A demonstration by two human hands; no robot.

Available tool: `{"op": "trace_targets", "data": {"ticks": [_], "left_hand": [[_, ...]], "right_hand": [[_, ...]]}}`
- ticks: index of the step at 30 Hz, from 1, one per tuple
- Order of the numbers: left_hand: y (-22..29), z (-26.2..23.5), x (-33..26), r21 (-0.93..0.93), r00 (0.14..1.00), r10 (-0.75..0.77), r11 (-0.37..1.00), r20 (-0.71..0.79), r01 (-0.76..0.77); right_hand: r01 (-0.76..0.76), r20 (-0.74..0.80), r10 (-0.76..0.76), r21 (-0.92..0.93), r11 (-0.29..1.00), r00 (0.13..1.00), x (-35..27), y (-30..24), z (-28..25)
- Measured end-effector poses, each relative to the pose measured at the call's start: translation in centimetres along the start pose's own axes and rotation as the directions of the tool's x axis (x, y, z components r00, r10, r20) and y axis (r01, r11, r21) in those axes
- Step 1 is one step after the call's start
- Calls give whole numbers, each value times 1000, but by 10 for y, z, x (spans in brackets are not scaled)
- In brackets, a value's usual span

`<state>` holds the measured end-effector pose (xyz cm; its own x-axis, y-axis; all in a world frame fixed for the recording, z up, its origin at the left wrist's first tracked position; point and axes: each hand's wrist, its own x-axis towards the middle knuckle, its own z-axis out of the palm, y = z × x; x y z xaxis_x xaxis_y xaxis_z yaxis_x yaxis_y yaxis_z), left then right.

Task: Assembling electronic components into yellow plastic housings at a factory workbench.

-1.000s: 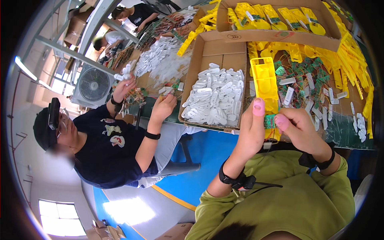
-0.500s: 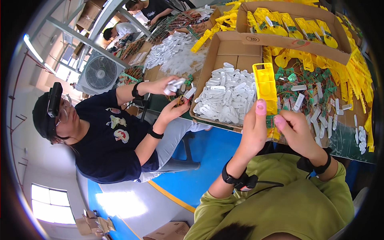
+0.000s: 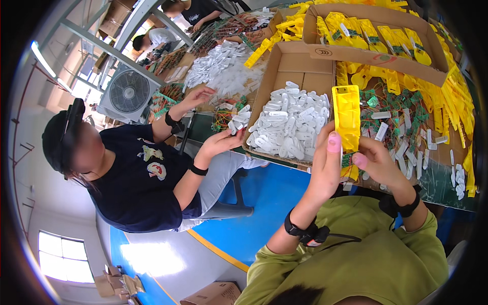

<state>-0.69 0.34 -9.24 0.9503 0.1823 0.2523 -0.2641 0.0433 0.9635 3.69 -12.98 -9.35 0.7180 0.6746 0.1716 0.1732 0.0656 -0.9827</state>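
1. Evidently the yellow casing (image 3: pixel 346 122) is glossy plastic, long and narrow, with a squared far end, raised side walls and moulded recesses; a green circuit board (image 3: pixel 347 160) shows at its lower part.
2. Its long axis runs almost straight up the view, the squared end pointing away from the person and the other end toward their body.
3. It is held above the table's near edge, in front of the right side of an open carton (image 3: pixel 292 66) of white pieces (image 3: pixel 290 119).
4. The left hand (image 3: pixel 325 168) grips the casing's left side, its pink-covered thumb on top; the right hand (image 3: pixel 381 162) is curled narrow, thumb near the board, though I cannot tell whether it pinches anything.
5. The table (image 3: pixel 437 185) is dark green, strewn at right with boards, wires and yellow parts.
6. Around it are a blue floor (image 3: pixel 274 198), a box fan (image 3: pixel 128 91), a bright window (image 3: pixel 66 256) and a seated co-worker (image 3: pixel 137 178).
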Motion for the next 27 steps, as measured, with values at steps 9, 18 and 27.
{"op": "trace_targets", "data": {"ticks": [9, 18, 27], "left_hand": [[1, 3, -1, -293, 974, -195, 930, 114, 221], [1, -9, -2, -128, 986, -156, 979, 53, 162], [9, -19, 1, 342, 993, 115, 934, -6, -106]], "right_hand": [[-93, 134, 45, 378, 921, 990, -7, 20, 6], [-209, 209, 99, 618, 758, 973, -6, 34, 19], [-200, 159, 129, 599, 775, 979, -1, 29, 25]]}}
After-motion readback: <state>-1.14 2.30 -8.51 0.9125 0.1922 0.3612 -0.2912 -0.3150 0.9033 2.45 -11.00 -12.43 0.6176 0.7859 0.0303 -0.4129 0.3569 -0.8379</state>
